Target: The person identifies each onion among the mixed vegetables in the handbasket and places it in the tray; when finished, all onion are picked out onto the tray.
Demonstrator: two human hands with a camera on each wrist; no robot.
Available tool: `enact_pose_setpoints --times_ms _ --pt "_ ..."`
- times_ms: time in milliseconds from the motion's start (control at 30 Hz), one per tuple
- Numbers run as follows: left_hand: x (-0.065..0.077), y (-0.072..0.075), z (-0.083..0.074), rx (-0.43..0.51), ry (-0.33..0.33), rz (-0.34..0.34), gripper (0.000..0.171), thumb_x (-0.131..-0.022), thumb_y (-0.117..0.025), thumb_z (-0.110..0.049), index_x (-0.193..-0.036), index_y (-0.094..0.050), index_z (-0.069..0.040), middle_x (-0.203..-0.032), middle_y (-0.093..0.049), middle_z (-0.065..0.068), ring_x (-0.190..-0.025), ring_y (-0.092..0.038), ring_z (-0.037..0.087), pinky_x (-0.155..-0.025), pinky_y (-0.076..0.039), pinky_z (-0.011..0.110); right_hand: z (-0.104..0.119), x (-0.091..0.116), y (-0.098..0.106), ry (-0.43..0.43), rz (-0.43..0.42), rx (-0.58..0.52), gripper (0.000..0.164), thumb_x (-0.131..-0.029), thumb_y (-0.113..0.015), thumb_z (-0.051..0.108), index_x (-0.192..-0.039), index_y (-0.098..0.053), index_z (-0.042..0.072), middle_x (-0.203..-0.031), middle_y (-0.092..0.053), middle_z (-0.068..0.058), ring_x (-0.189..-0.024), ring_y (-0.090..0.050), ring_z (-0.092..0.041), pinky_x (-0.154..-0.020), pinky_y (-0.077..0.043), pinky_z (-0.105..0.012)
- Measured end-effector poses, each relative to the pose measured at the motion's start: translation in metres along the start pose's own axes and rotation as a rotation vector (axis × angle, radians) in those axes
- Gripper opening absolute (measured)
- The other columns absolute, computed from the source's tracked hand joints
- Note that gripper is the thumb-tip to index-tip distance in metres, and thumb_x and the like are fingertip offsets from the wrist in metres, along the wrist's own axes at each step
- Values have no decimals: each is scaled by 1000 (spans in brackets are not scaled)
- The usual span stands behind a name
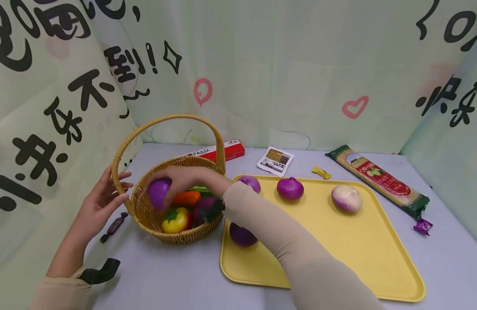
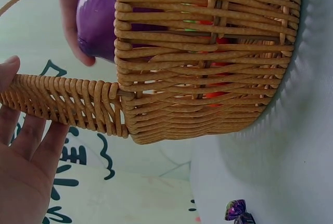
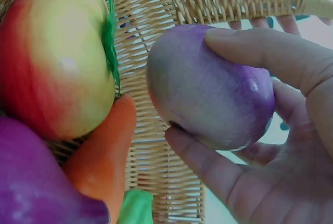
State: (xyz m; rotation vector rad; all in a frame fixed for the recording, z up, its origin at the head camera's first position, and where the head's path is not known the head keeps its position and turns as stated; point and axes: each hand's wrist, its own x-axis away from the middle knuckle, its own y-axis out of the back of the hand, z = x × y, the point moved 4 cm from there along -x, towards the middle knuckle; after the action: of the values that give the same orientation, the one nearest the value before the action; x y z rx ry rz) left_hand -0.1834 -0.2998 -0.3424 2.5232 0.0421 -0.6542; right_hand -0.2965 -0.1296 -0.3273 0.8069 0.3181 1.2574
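A wicker basket [image 1: 151,226] with a tall arched handle stands at the left of the table. My left hand [image 1: 96,206] grips the lower left end of the handle, thumb on one side and fingers on the other. Inside the rim, my right hand [image 1: 184,181] holds a purple onion [image 3: 208,86], whose pale underside faces the right wrist camera. Beside it in the basket lie a yellow-and-red tomato [image 3: 62,57], an orange carrot [image 3: 104,156], a dark purple vegetable [image 1: 204,210] and something green [image 3: 136,207], partly hidden.
Right of the basket, a yellow tray [image 1: 319,254] bears several purple onions, one pale [image 1: 347,199]; my right forearm crosses it. Behind are a red pasta box [image 1: 233,150], a white packet [image 1: 275,161], a yellow sweet [image 1: 321,172] and a long pasta bag [image 1: 378,178]. Dark [image 1: 114,227] and purple [image 1: 422,227] wrapped sweets lie outside.
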Motion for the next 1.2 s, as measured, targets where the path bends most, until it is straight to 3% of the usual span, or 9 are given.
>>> enact_pose_setpoints --times_ms 233,500,767,967,1200 --pt "-3 0 -2 14 -5 2 83 -90 -52 7 -153 -7 -25 -132 -46 -23 -110 -54 -10 -84 -46 5 -6 14 14 84 -65 -87 57 -79 -74 19 -131 -51 22 -133 -50 6 -114 -51 -10 -92 -48 -22" --pt "-2 -1 -1 -19 31 3 84 -91 -53 5 -152 -7 -28 -131 -44 -27 -109 -52 -13 -82 -46 4 -13 28 19 57 -122 -143 56 -79 -73 11 -128 -47 22 -134 -47 2 -116 -50 -14 -94 -47 -23" --pt "-1 -2 0 -18 52 1 84 -91 -54 3 -152 -6 -30 -131 -44 -27 -109 -52 -13 -81 -46 3 -17 37 21 60 -169 -76 61 -78 -73 9 -133 -49 17 -136 -48 -2 -119 -50 -16 -96 -46 -24" --pt "0 -1 -1 -13 31 -1 85 -90 -54 6 -152 -7 -28 -131 -44 -26 -108 -53 -12 -82 -46 4 -20 51 25 12 -206 -166 57 -78 -73 9 -128 -50 23 -133 -47 0 -115 -52 -16 -93 -49 -26" --pt "1 -2 0 -17 21 -2 86 -90 -54 7 -153 -7 -27 -132 -45 -25 -108 -53 -11 -82 -46 4 -25 66 27 40 -221 -173 59 -79 -71 8 -130 -46 22 -135 -44 -1 -116 -51 -19 -93 -50 -28"
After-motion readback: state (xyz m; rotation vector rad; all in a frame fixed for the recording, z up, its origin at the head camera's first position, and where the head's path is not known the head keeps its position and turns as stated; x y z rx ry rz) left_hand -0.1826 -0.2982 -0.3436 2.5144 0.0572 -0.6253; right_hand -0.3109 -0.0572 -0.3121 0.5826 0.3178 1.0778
